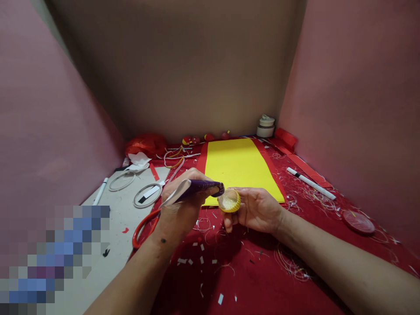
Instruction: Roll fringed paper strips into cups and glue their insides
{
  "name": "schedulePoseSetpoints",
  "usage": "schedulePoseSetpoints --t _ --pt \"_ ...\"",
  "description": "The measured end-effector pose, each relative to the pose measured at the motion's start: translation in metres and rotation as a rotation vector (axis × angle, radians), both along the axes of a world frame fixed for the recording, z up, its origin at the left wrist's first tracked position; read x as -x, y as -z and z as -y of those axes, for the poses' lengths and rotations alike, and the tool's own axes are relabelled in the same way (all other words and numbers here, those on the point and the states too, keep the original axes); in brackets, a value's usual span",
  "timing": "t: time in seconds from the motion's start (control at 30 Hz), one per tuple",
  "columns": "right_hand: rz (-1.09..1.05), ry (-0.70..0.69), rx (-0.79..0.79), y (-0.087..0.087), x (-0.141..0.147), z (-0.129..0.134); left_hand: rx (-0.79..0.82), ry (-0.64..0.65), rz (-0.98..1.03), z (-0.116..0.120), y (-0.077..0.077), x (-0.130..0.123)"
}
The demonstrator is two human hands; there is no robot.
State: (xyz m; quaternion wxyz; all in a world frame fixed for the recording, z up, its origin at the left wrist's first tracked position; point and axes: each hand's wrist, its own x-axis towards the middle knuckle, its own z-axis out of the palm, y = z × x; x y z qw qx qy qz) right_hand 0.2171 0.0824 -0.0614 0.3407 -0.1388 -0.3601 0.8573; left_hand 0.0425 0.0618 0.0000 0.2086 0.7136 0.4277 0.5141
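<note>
My left hand (182, 212) is closed around a dark purple squeeze tube (200, 186) with a pale, flattened end. The tube's tip points right, at the rim of a small yellow cup of coiled corrugated paper (235, 204). My right hand (259, 210) holds this cup tilted, so its pale inside shows, with a whitish, shiny patch at the bottom. Whether the tip touches the cup I cannot tell. Beneath both hands lies a dark red cloth (249, 267). Red-handled scissors (139, 232) are partly hidden behind my left forearm.
Yellow corrugated sheets (239, 162) lie over red ones beyond my hands. Grey rings (147, 195) rest on the grey board (121, 236) at left. A white marker-like stick (311, 183) and a round clear lid (358, 222) lie right, among paper scraps. Walls rise on three sides.
</note>
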Motion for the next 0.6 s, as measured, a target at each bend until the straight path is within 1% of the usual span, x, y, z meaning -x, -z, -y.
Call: schedulePoseSetpoints --t 0.1,0.3,0.6 --pt "-0.01 0.0 0.002 0.0 -0.0002 0.0003 0.009 -0.007 0.018 0.0005 -0.0008 -0.0001" --pt "-0.012 -0.001 -0.002 0.0 -0.0003 0.0006 0.002 -0.032 -0.015 0.0009 -0.0028 0.0001" --pt "0.001 0.004 0.005 -0.0008 -0.0005 0.0007 0.005 -0.013 -0.015 -0.0013 -0.0005 0.0023"
